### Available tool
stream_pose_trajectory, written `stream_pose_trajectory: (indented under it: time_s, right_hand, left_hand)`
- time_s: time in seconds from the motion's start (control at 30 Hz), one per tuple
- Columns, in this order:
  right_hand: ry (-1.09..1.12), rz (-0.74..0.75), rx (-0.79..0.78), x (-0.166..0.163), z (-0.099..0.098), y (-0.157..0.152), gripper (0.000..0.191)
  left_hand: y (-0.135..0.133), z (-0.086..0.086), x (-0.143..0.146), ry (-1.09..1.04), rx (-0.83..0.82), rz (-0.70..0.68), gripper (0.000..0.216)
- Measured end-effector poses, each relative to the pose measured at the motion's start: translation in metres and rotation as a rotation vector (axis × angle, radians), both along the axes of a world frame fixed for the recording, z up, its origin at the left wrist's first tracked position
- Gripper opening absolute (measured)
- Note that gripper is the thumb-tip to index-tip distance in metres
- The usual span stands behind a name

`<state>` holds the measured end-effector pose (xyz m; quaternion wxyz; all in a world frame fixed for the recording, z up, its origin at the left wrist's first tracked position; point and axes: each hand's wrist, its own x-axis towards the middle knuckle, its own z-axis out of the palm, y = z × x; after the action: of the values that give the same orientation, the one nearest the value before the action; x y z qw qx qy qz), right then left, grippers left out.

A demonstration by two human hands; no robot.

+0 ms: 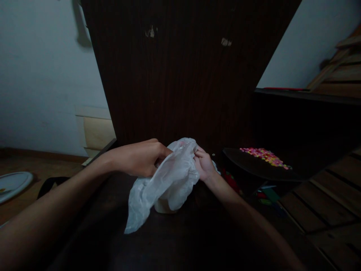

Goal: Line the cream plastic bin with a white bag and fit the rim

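Observation:
A crumpled, thin white plastic bag point(176, 180) bunches up between my two hands over the dark tabletop, one corner trailing down to the left. Under its lower edge shows part of a pale, rounded object point(165, 206), mostly covered by the bag. My right hand point(204, 164) grips the bag's right side with curled fingers. At the upper left of the bag, my left hand point(145, 156) is closed, its fingers curled in behind the plastic. The bag hides those fingertips and anything between them.
Behind the bag rises a tall dark wooden panel point(180, 86). Small pink and yellow pieces point(265, 157) lie on a rounded dark shelf point(244, 162) to the right. Red and green items sit lower down. At far left is a white plate-like object point(17, 182).

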<state>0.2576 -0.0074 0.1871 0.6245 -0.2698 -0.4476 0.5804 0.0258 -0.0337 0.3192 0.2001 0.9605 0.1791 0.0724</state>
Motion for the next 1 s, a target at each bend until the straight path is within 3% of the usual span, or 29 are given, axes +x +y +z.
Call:
stream_pose_trajectory:
  time_s: [0.13,0.27,0.43,0.53,0.67,0.83,1.0]
  right_hand:
    - [-0.003,0.002,-0.037,0.0,0.001,0.003,0.02]
    - [-0.026,0.021,-0.09,0.0,-0.001,0.007,0.016]
    - [-0.083,0.066,-0.175,-0.003,-0.005,0.014,0.013]
    - [-0.142,0.085,-0.229,-0.003,-0.005,0.018,0.02]
    - [-0.219,0.066,-0.259,0.0,-0.002,0.021,0.027]
    - [-0.293,0.012,-0.223,0.004,0.008,0.014,0.012]
    - [-0.415,-0.127,-0.131,0.004,0.023,0.0,0.017]
  left_hand:
    - [-0.017,0.013,-0.008,0.13,0.05,0.058,0.013]
    - [-0.03,0.006,-0.002,0.196,0.058,0.045,0.015]
    - [-0.019,-0.024,0.019,0.158,0.025,-0.145,0.013]
    - [-0.004,-0.043,0.03,0.139,-0.046,-0.223,0.006]
    - [0.015,-0.064,0.04,0.286,-0.136,-0.14,0.016]
    - [0.029,-0.093,0.046,0.448,-0.115,-0.045,0.018]
    - [0.04,-0.121,0.054,0.54,-0.076,0.02,0.025]
